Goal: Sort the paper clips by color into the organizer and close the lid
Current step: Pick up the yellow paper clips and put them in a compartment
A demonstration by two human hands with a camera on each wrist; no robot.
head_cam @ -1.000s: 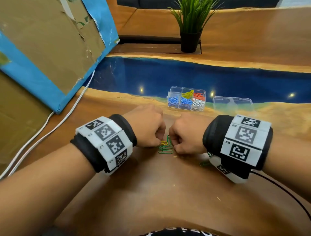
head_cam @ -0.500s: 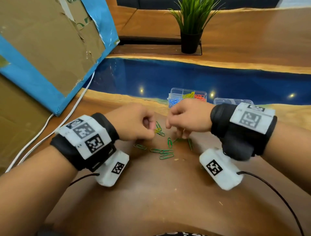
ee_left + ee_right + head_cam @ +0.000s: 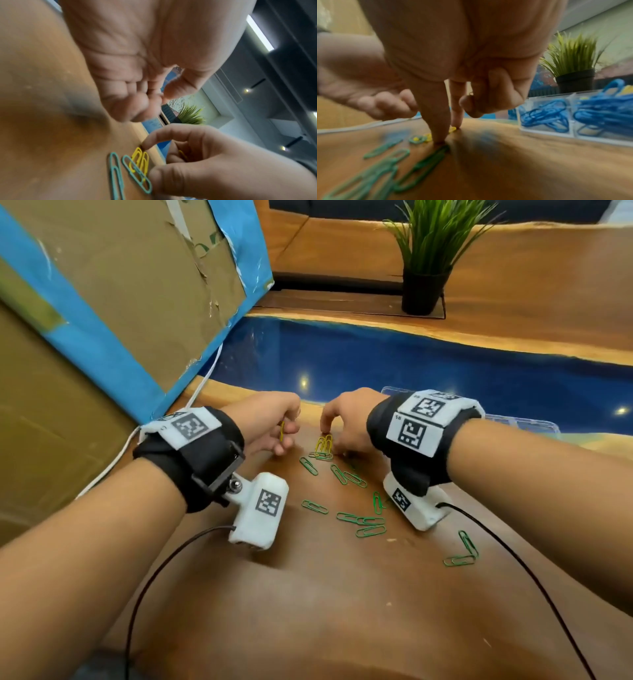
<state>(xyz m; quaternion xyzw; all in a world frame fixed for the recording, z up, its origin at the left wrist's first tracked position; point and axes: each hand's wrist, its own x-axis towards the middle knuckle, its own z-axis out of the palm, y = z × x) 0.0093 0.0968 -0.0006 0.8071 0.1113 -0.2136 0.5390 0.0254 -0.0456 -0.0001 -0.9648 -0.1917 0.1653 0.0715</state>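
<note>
My left hand pinches one yellow paper clip upright just above the wooden table. My right hand has thumb and index tips down on two yellow clips lying over a green one, pinching them from both ends. Its other fingers are curled. Several green clips lie scattered near both wrists. The clear organizer holds blue clips and is mostly hidden behind my right wrist in the head view. Its clear lid lies open to the right.
A cardboard box with blue tape leans at the left, with a white cable beside it. A potted plant stands beyond the blue resin strip. Two more green clips lie at the near right.
Both fists left the pile and moved away from me. The clips are now spread out. My left hand now holds a yellow clip and my right has come down on two others.
</note>
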